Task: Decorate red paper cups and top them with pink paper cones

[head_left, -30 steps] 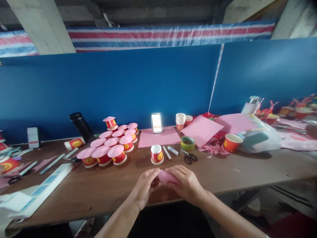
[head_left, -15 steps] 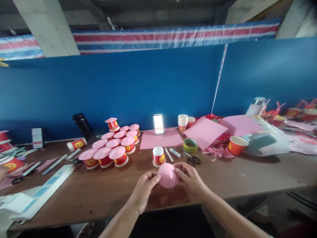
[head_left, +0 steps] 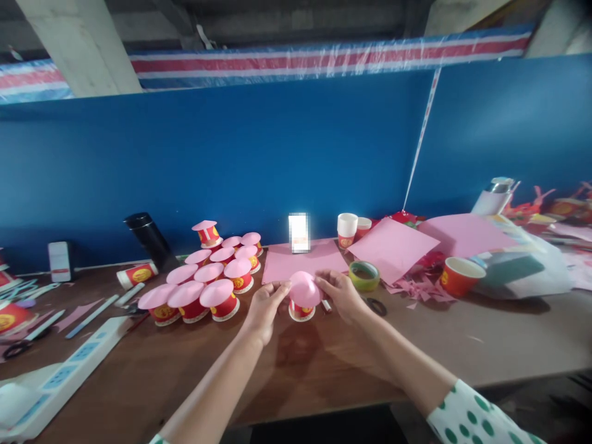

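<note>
A pink paper cone (head_left: pixel 304 288) is held by its edges between my two hands, over the mouth of an upside-down-looking red and white paper cup (head_left: pixel 301 311) whose opening it hides. On its left edge my left hand (head_left: pixel 266 308) pinches the paper with thumb and fingers. My right hand (head_left: pixel 342 297) grips the right edge the same way. To the left stand several red cups topped with pink cones (head_left: pixel 219 295).
Pink sheets (head_left: pixel 393 250), green tape (head_left: pixel 364 275), partly hidden scissors (head_left: pixel 377 306) and an open red cup (head_left: pixel 461 276) lie to the right. A power strip (head_left: pixel 69 376), black bottle (head_left: pixel 150 240) and toppled cup (head_left: pixel 137 275) are left.
Both hands have moved forward with the pink cone, from in front of the cup to over its top. The view has shifted slightly.
</note>
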Motion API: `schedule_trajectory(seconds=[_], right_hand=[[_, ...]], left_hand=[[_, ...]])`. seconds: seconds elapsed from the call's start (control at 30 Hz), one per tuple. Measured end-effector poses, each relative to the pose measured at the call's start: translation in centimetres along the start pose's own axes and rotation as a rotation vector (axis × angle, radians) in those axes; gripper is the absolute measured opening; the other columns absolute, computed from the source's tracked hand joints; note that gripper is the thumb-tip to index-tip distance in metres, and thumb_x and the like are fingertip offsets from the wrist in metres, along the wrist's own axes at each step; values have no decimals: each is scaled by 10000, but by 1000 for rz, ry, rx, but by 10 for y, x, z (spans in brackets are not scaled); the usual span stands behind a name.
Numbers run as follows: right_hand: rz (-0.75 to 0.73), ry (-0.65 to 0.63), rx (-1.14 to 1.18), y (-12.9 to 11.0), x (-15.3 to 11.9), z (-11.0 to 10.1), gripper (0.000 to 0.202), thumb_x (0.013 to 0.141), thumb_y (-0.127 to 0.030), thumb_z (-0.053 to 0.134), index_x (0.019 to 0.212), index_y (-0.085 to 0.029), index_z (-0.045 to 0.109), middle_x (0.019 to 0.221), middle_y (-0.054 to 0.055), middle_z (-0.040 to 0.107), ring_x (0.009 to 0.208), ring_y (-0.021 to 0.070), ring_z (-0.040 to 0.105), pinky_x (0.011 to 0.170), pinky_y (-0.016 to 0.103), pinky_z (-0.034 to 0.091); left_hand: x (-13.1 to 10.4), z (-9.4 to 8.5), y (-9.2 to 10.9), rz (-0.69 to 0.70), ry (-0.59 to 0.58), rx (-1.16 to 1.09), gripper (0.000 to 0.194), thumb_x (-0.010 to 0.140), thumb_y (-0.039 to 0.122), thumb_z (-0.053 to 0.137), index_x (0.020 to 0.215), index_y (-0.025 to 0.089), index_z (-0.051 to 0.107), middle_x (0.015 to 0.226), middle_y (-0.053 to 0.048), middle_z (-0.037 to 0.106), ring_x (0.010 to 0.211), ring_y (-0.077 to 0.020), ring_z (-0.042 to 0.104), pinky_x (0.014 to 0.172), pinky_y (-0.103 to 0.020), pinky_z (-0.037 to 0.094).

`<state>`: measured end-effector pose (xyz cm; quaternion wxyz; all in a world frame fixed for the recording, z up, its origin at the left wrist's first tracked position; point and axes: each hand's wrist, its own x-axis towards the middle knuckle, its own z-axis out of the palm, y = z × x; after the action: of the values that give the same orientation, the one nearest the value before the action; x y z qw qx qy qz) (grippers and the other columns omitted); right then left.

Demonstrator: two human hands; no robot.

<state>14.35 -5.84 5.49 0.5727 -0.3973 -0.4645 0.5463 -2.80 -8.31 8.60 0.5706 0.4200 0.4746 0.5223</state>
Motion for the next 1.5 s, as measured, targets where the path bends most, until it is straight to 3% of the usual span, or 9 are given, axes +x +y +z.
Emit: schedule_trajectory(seconds=[0.17,0.37,0.7,1.2,1.5], right_hand=[[-14,9,66,-3,18,10,382,622,-389,726,881,-137,603,671,-5,597,560,85,506,507,199,410],[-61,38,2,3,32,9,394,619,-412,719,883,-138,618,767,34,633,659,126,555,552,220,435],[-85,63,-99,26,30,2,374,650,-411,698,876,-124,620,768,30,619,654,120,535,556,220,429],[-95,55,-160,32,27,1,342,634,-426,704,813,-142,638,740,32,621,666,136,547,552,223,429],[-94,40,-144,31,24,2,354,625,-423,704,820,-135,639,706,21,608,614,118,526,504,208,402]], left_hand=[[20,1,9,-13,-4,-72,338,555,368,763,739,122,623,615,8,578,512,-63,491,468,-185,375],[38,-3,-2,-63,70,-78,355,505,349,789,727,128,623,567,33,566,475,-50,474,439,-175,346],[36,-10,-22,-100,51,-112,312,546,336,773,722,152,593,594,49,583,515,-55,500,519,-193,392],[34,-15,-34,-69,87,-83,369,493,374,783,715,136,609,538,41,554,483,-59,466,459,-191,309],[32,-13,-35,-86,94,-73,350,530,382,770,743,155,608,587,40,586,520,-70,500,504,-201,339]])
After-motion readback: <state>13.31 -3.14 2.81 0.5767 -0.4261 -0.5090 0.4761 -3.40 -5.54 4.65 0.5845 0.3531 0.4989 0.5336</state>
